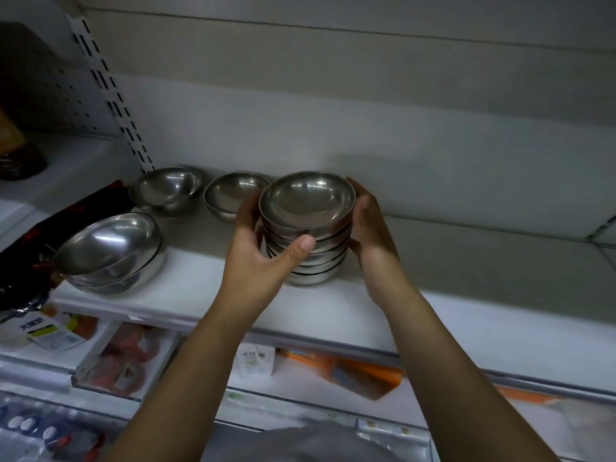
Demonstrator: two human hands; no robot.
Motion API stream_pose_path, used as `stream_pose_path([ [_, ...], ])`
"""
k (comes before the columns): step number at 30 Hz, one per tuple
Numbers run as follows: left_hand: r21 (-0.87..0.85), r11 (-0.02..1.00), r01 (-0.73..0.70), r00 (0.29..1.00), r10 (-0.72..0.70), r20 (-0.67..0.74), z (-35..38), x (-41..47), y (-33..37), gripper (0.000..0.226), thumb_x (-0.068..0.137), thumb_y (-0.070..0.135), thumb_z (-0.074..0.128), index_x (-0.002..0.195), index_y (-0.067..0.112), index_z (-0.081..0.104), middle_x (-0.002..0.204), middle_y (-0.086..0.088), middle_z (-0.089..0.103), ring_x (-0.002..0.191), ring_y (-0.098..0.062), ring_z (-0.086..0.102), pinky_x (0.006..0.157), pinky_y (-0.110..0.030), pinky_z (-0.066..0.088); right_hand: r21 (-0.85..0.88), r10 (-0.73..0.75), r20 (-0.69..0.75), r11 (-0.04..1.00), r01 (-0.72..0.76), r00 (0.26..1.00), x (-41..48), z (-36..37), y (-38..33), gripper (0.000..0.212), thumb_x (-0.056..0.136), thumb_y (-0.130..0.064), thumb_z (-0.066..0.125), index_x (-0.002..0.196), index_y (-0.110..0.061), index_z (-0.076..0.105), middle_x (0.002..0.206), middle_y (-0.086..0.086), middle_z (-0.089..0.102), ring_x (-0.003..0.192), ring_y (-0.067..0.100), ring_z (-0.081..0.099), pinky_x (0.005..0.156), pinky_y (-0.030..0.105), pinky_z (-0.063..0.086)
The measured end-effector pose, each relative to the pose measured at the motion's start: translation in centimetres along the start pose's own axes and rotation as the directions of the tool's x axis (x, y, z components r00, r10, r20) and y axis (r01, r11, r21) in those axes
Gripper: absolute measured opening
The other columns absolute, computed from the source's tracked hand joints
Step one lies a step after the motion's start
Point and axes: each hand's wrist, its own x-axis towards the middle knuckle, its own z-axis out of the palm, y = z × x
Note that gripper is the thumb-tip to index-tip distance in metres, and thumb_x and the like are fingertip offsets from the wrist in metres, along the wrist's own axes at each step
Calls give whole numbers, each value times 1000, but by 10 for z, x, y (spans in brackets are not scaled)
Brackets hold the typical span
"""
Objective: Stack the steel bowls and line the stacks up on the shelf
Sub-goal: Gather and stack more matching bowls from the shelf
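Grey cloth [310, 441] fills the bottom edge, closest to the lens. Both bare forearms rise from there to the white shelf [466, 315].

Stack [306, 225]: small steel bowls nested, mouths up, several rims showing as dark lines. It stands near the middle of the shelf, close to the back wall, and its bottom bowl appears to sit on the shelf surface.

Left hand [256, 251]: wrapped round the stack's left side, thumb [301, 245] pressed across the front at about mid-height, the other fingers hidden behind the bowls.

Right hand [370, 225]: cupped against the right side, one fingertip at the top rim, the palm along the lower bowls. Both hands hold the stack between them.

Other steel on the shelf:
- big bowls [113, 251], front left, nested, the top one tilted.
- back bowl [166, 190], at the rear by the slotted upright [110, 95].
- middle bowl [233, 195], just behind the left hand, beside the stack; whether it touches the stack I cannot tell.

Dark bag [66, 221] lies at the far left, beside the big bowls. Below the shelf: an orange packet [350, 368], a white packet [256, 360] and a pink pack [126, 358].
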Motion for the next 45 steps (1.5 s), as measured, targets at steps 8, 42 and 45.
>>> stream_pose_path([
  [8, -198, 977, 74, 997, -73, 13, 5, 11, -15, 82, 86, 55, 59, 153, 15, 33, 144, -5, 56, 131, -13, 56, 105, -23, 47, 191, 232, -158, 961, -201, 960, 4, 26, 2, 53, 102, -64, 20, 102, -37, 66, 86, -25, 70, 80, -15, 64, 72, 5, 48],
  [42, -354, 883, 307, 803, -41, 594, 210, -70, 46, 57, 100, 47, 42, 144, 11, 41, 135, -2, 61, 118, -1, 63, 90, -18, 51, 282, 207, -773, 959, 32, 600, -167, -149, -32, 67, 102, -67, 24, 119, -24, 73, 113, -8, 77, 112, 4, 69, 99, 28, 52],
  [45, -367, 876, 314, 757, 2, 654, 259, -102, 65, 70, 94, 55, 49, 147, 12, 38, 142, -7, 58, 126, -11, 60, 100, -32, 52, 262, 188, -813, 963, 58, 552, -209, -195, -38, 66, 104, -64, 24, 122, -22, 72, 115, -9, 77, 111, 2, 69, 94, 22, 52],
])
